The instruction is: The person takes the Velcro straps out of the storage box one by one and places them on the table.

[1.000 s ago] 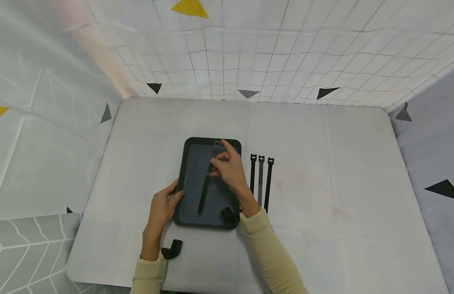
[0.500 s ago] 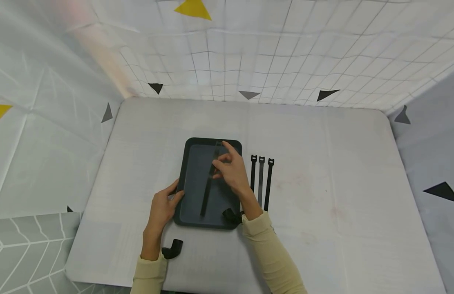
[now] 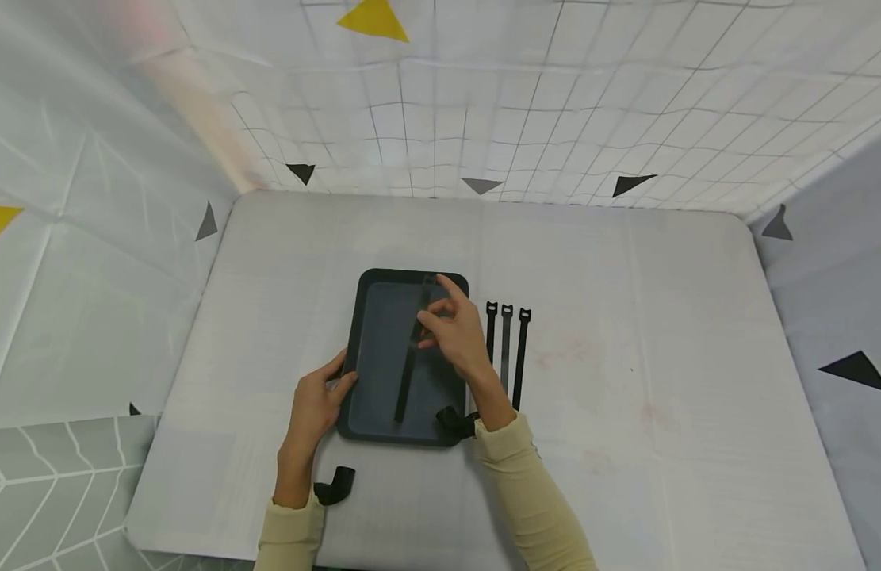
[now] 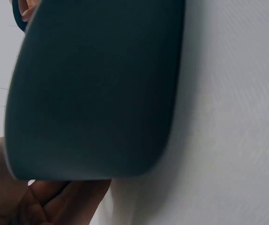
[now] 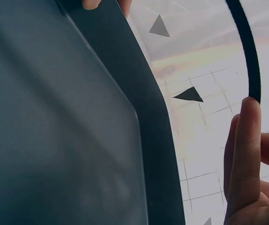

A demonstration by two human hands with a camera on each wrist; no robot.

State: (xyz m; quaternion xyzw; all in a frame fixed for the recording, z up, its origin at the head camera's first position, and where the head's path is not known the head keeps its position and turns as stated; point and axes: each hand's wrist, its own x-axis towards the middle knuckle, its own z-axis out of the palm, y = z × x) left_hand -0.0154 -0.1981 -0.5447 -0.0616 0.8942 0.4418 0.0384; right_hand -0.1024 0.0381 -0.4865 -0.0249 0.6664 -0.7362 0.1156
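Note:
In the head view, a dark rectangular tray [image 3: 374, 341] is by my left hand [image 3: 317, 404], which grips its left edge with the thumb at the rim. The left wrist view shows the tray's dark outer side [image 4: 92, 93], with fingers [image 4: 78, 201] behind its lower edge. My right hand [image 3: 454, 329] pinches a black hook-and-loop cable tie [image 3: 407, 377] over the tray, its slotted end up by the index fingertip and its tail hanging toward me. In the right wrist view the strap [image 5: 249, 51] curves up from the fingertips.
Three more straps with slotted ends lie side by side right of the tray, among them a black strap [image 3: 523, 349] on the white table [image 3: 626, 317]. A black curved device sits at each cuff, as at the left wrist [image 3: 335, 485]. Gridded white sheeting [image 3: 440, 119] encloses the table.
My right hand has shifted slightly to the right and toward me, carrying the cable tie with it. The left hand and tray have stayed in place.

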